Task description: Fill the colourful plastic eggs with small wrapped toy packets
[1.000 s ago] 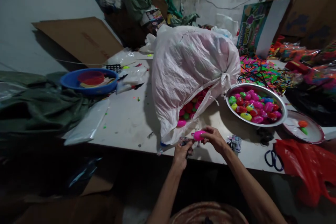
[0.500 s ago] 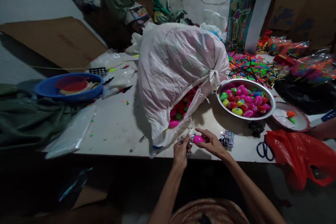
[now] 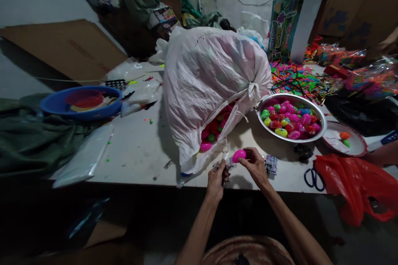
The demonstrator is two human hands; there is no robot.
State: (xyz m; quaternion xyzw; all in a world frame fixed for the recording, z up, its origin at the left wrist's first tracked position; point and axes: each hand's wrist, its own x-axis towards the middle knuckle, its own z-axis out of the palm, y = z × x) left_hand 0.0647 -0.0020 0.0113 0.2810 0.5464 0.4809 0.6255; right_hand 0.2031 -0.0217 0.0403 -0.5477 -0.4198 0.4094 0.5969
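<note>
Right hand (image 3: 255, 165) has the bright pink plastic egg capsule (image 3: 239, 155) pinched in its fingertips, long axis roughly sideways, just above the white table (image 3: 139, 149). Left hand (image 3: 217, 178) sits just beside it, lower left, fingers curled on a small crinkly clear wrapper (image 3: 224, 166), near the big white sack (image 3: 211, 87).

No text could be read anywhere. The printed carton (image 3: 281, 29) behind the tabletop (image 3: 139, 145) bore colourful lettering, but it was too blurred and small to make out.
</note>
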